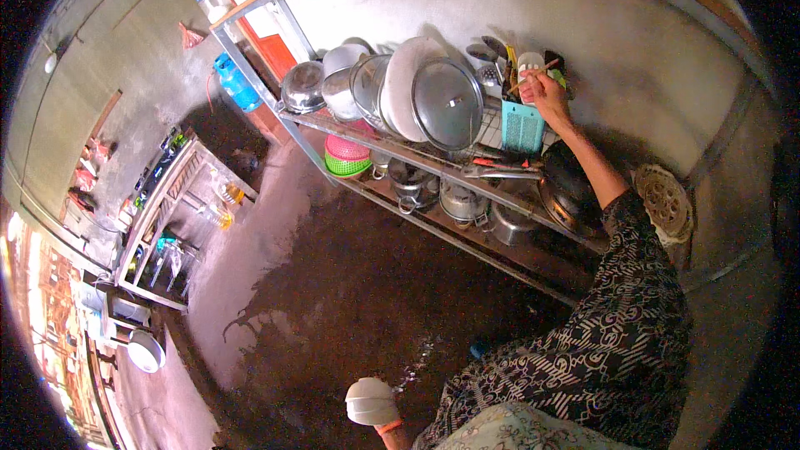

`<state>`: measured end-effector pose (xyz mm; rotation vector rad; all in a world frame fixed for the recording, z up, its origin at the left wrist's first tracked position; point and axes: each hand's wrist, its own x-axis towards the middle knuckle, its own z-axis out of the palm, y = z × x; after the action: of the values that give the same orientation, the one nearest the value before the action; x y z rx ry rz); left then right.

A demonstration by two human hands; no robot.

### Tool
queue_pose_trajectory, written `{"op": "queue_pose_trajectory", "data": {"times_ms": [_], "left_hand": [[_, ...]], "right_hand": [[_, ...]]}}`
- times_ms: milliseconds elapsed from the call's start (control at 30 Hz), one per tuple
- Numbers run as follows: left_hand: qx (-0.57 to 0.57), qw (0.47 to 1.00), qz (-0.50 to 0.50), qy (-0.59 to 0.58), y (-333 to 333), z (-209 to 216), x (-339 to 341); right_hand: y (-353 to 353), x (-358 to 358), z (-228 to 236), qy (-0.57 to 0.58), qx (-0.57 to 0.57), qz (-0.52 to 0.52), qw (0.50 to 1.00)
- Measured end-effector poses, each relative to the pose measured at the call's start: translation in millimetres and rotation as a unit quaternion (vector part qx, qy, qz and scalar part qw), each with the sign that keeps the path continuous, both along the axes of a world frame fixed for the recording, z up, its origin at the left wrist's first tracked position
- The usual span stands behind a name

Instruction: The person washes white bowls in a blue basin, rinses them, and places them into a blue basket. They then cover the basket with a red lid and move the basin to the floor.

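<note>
My right hand (pixel 546 98) reaches up to the teal slotted utensil basket (pixel 522 127) on the rack's upper shelf. Its fingers are closed on a thin brown stick (pixel 546 67) at the basket's mouth; the stick's exact kind is unclear. Beside those fingers stands a white utensil (pixel 530 60), partly covered by them. Ladles and a slotted spoon (pixel 488 75) lean out of the basket to the left. Low in the view, my left hand (pixel 392 433) holds white bowls (pixel 372 402), seemingly stacked; most of its fingers are hidden behind them. Something orange shows at that hand.
Steel lids (pixel 447 106) and basins (pixel 302 87) stand along the upper shelf. Pots (pixel 463 202), a black pan (pixel 570 187) and pink and green colanders (pixel 347 157) sit lower. A blue gas cylinder (pixel 237 83) and a wooden table (pixel 158 221) are at the left. The dark floor (pixel 333 292) looks wet.
</note>
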<state>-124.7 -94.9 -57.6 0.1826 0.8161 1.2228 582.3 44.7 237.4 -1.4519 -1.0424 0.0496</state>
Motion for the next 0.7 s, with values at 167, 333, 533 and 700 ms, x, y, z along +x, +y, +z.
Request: {"op": "queue_pose_trajectory", "data": {"times_ms": [167, 333, 533, 700], "left_hand": [[-0.008, 1.000, -0.003, 0.003, 37.3, 3.7, 35.2], [-0.014, 1.000, -0.013, -0.005, 71.8, 1.0, 65.3], [-0.009, 1.000, -0.016, -0.017, 95.7, -2.7, 83.7], [-0.008, 1.000, -0.006, -0.020, 98.3, -6.9, 82.0]], "right_hand": [[39.6, 42.2, -13.3, -0.215, -0.080, -0.160, 0.960], [72.3, 62.7, -30.3, -0.331, -0.244, -0.201, 0.889], [88.4, 82.7, -62.4, -0.257, -0.207, -0.270, 0.905], [107.9, 96.5, -102.4, -0.293, -0.255, -0.278, 0.879]]}}
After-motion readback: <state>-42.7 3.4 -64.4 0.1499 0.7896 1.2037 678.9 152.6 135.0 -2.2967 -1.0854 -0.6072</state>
